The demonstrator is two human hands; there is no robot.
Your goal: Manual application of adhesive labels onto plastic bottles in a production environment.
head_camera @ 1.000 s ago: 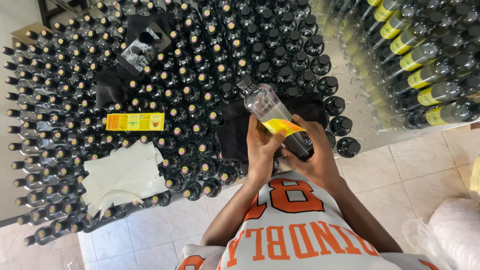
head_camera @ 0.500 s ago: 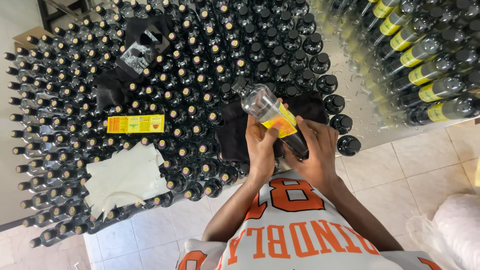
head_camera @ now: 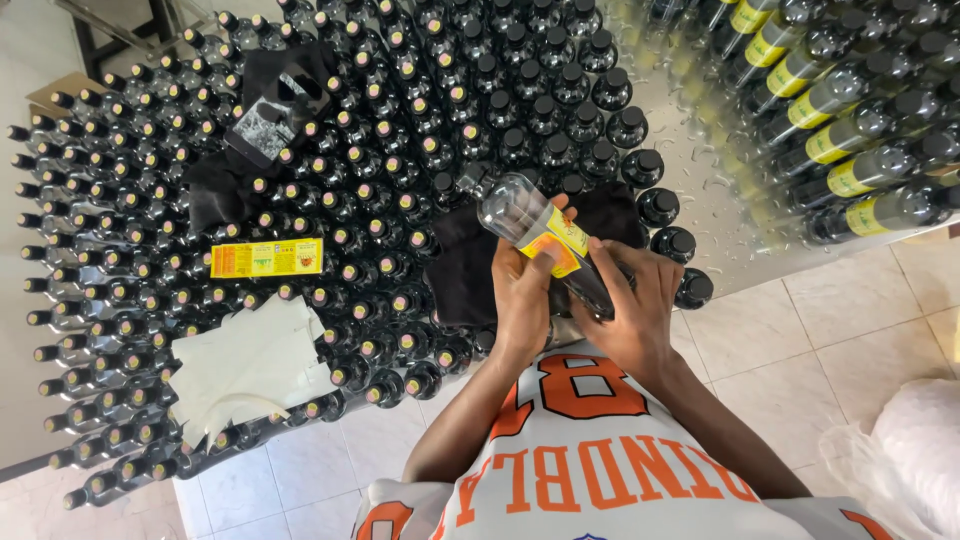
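Hands (head_camera: 580, 295) press yellow label (head_camera: 556, 243) around tilted dark bottle (head_camera: 545, 245).

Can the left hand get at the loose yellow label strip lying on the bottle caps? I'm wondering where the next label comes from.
Probably yes: the yellow label strip lies uncovered atop the caps, but the left hand now holds the clear bottle.

Left hand (head_camera: 522, 290) and right hand (head_camera: 632, 300), seemingly clasped, close together.

Two hands, the left hand (head_camera: 523, 300) and right hand (head_camera: 632, 305), one held bottle (head_camera: 545, 240), one loose yellow label (head_camera: 267, 258), one pale sheet pile (head_camera: 240, 365), two dark cloths (head_camera: 470, 265), and upright bottles (head_camera: 400, 120) too many to count.
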